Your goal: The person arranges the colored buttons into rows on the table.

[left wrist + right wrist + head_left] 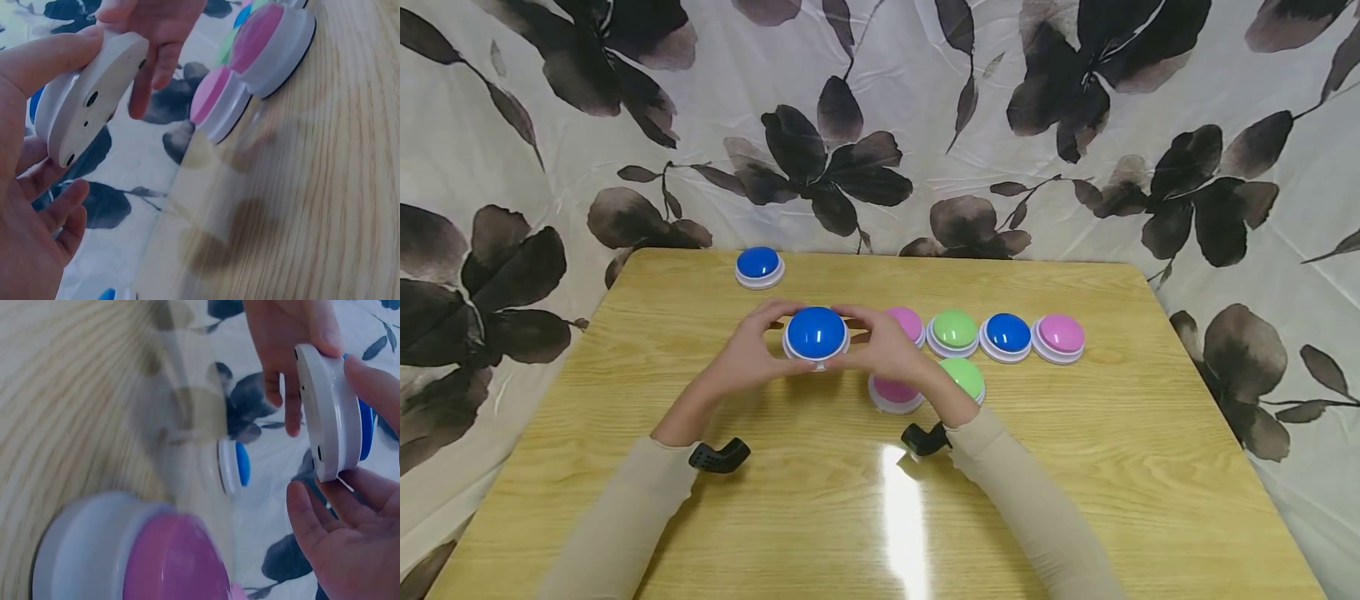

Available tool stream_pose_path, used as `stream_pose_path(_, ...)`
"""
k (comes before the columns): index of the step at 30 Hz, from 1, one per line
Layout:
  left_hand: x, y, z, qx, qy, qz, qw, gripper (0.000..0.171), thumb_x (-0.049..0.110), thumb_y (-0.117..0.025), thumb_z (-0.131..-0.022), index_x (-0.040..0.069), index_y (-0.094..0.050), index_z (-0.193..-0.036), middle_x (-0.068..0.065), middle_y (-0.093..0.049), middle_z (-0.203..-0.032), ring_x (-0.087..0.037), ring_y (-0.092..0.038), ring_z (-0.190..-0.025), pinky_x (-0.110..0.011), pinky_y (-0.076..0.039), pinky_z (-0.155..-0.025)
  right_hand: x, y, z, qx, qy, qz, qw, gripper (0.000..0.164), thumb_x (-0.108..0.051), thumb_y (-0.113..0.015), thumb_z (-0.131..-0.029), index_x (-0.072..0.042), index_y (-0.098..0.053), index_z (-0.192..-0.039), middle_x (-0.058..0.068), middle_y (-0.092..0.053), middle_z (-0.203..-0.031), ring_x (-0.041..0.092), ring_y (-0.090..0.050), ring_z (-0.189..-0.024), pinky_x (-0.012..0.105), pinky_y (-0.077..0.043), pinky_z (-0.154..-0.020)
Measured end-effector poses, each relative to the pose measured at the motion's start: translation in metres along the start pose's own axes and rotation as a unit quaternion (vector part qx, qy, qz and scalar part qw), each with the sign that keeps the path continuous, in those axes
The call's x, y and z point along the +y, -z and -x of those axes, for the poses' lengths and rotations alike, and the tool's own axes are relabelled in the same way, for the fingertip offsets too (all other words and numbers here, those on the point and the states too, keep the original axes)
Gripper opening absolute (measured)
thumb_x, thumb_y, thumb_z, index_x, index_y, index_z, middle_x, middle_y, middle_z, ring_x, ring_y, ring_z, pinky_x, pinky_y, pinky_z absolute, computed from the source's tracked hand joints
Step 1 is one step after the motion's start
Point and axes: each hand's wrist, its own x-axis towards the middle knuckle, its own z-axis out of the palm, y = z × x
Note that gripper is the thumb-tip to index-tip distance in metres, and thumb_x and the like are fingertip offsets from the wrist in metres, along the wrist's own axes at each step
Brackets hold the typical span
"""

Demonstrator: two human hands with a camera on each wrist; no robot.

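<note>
A blue push button (pixel 816 332) with a round white base is held up above the table between both hands. My left hand (pixel 758 348) grips its left side, thumb at the near edge and fingers at the far edge. On the opposite side, my right hand (pixel 883 343) pinches the same base between thumb and fingers. The wrist views show the white underside (pixel 94 103) of the base, with small dark spots, clear of the tabletop. Under my right hand and wrist, a pink button (pixel 895 393) and a green button (pixel 964 377) are partly covered.
Behind my right hand runs a row on the wooden table (pixel 820 517): a pink button (pixel 907 323), a green one (pixel 955 329), a blue one (pixel 1007 333) and another pink one (pixel 1060 335). A separate blue button (pixel 758 265) sits at the back left edge, before a floral cloth (pixel 700 100).
</note>
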Motion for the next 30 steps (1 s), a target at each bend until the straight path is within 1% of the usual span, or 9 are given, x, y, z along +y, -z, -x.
stream_pose_path(3, 0.003, -0.007, 0.0, -0.006, -0.002, 0.01, 0.9999, 0.075, 0.03, -0.089, -0.07, 0.012, -0.054, -0.135, -0.004, -0.051, -0.133, -0.025, -0.044, -0.125, -0.054, -0.037, -0.102, 0.003, 0.006, 0.006, -0.006, 0.013, 0.009, 1.0, 0.078, -0.02, -0.087, -0.073, -0.007, -0.049, -0.141, 0.005, -0.054, -0.137, 0.021, -0.054, -0.119, 0.04, -0.047, -0.096)
stream_pose_path(6, 0.008, -0.013, -0.002, -0.016, -0.006, 0.019, 0.9997, 0.076, 0.03, -0.088, -0.071, 0.011, -0.054, -0.135, -0.004, -0.05, -0.133, -0.026, -0.044, -0.125, -0.054, -0.036, -0.102, 0.004, 0.012, 0.013, -0.01, 0.014, 0.02, 1.0, 0.079, -0.022, -0.087, -0.074, -0.008, -0.049, -0.141, 0.005, -0.054, -0.136, 0.022, -0.055, -0.117, 0.042, -0.047, -0.096)
stream_pose_path(9, 0.015, -0.019, -0.008, -0.021, -0.013, 0.023, 0.9994, 0.076, 0.032, -0.088, -0.071, 0.013, -0.053, -0.136, -0.003, -0.05, -0.133, -0.024, -0.043, -0.125, -0.053, -0.036, -0.103, 0.002, 0.021, 0.018, -0.004, 0.021, 0.025, 0.999, 0.077, -0.023, -0.086, -0.074, -0.007, -0.05, -0.141, 0.006, -0.056, -0.134, 0.024, -0.057, -0.113, 0.044, -0.048, -0.095)
stream_pose_path(11, 0.02, -0.022, -0.014, -0.022, -0.018, 0.024, 0.9993, 0.075, 0.033, -0.088, -0.071, 0.014, -0.053, -0.136, -0.001, -0.05, -0.133, -0.022, -0.044, -0.124, -0.052, -0.037, -0.102, 0.0, 0.028, 0.022, 0.004, 0.022, 0.031, 0.999, 0.077, -0.024, -0.087, -0.074, -0.008, -0.051, -0.14, 0.006, -0.057, -0.132, 0.024, -0.058, -0.112, 0.043, -0.049, -0.094)
stream_pose_path(13, 0.024, -0.025, -0.02, -0.024, -0.023, 0.022, 0.9992, 0.075, 0.034, -0.088, -0.071, 0.016, -0.054, -0.136, 0.001, -0.051, -0.132, -0.02, -0.044, -0.121, -0.051, -0.039, -0.099, -0.001, 0.035, 0.025, 0.009, 0.017, 0.035, 0.999, 0.076, -0.023, -0.086, -0.074, -0.008, -0.051, -0.14, 0.006, -0.056, -0.132, 0.024, -0.058, -0.112, 0.042, -0.049, -0.094)
stream_pose_path(16, 0.031, -0.031, -0.027, -0.027, -0.03, 0.018, 0.999, 0.076, 0.038, -0.088, -0.069, 0.017, -0.056, -0.134, 0.004, -0.053, -0.129, -0.017, -0.046, -0.116, -0.048, -0.042, -0.094, -0.003, 0.045, 0.033, 0.015, -0.009, 0.052, 0.998, 0.077, -0.026, -0.086, -0.075, -0.01, -0.05, -0.141, 0.005, -0.055, -0.132, 0.021, -0.057, -0.112, 0.037, -0.049, -0.093)
stream_pose_path(21, 0.041, -0.042, -0.038, -0.034, -0.041, 0.021, 0.9984, 0.078, 0.041, -0.089, -0.067, 0.016, -0.057, -0.133, 0.004, -0.056, -0.126, -0.016, -0.048, -0.112, -0.041, -0.043, -0.088, -0.008, 0.059, 0.045, 0.038, -0.02, 0.09, 0.995, 0.077, -0.029, -0.086, -0.074, -0.011, -0.051, -0.14, 0.004, -0.055, -0.133, 0.022, -0.055, -0.114, 0.039, -0.048, -0.094)
stream_pose_path(26, 0.05, -0.056, -0.046, -0.062, -0.041, 0.025, 0.9969, 0.076, 0.042, -0.089, -0.067, 0.016, -0.058, -0.132, 0.005, -0.057, -0.123, -0.015, -0.048, -0.11, -0.04, -0.044, -0.086, -0.005, 0.069, 0.061, 0.053, -0.027, 0.132, 0.989, 0.076, -0.036, -0.086, -0.073, -0.016, -0.054, -0.138, 0.0, -0.054, -0.136, 0.021, -0.051, -0.118, 0.043, -0.044, -0.098)
stream_pose_path(30, 0.057, -0.071, -0.051, -0.087, -0.033, 0.034, 0.9951, 0.076, 0.045, -0.088, -0.067, 0.022, -0.058, -0.133, 0.008, -0.057, -0.124, -0.013, -0.048, -0.111, -0.038, -0.047, -0.086, 0.001, 0.077, 0.075, 0.057, -0.032, 0.145, 0.987, 0.077, -0.035, -0.087, -0.072, -0.014, -0.053, -0.138, 0.003, -0.054, -0.135, 0.023, -0.052, -0.117, 0.044, -0.046, -0.096)
